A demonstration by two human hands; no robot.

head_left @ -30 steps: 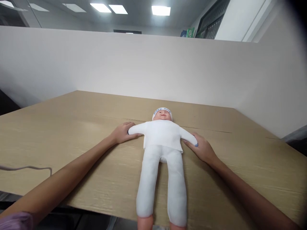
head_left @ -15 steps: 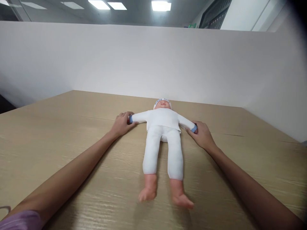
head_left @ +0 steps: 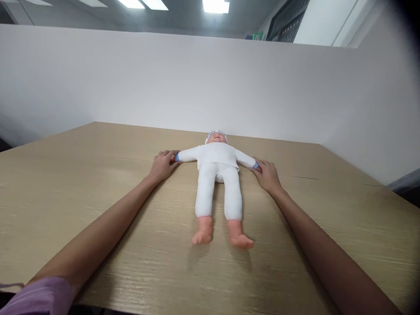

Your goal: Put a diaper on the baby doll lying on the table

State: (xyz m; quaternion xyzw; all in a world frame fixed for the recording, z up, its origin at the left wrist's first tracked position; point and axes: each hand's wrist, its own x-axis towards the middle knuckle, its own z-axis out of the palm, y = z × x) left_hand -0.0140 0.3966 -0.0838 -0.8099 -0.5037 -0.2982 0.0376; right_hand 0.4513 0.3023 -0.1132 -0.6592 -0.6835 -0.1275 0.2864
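A baby doll (head_left: 218, 155) in a white top, white trousers and a white cap with blue marks lies on its back on the wooden table (head_left: 147, 249). Its bare feet point towards me and its arms are spread wide. My left hand (head_left: 163, 165) is closed round the doll's hand at the left, just beyond the blue cuff. On the other side, my right hand (head_left: 267, 176) grips the doll's other hand by its blue cuff. Both of my hands rest low, close to the tabletop.
Behind the table's far edge rises a white partition (head_left: 183, 83). A dark object (head_left: 407, 186) shows past the right edge of the table. Thin seams run across the tabletop.
The view has shifted, so the doll appears slightly higher, smaller and further left, and the table's near edge now shows. Both hands still hold the doll's hands.
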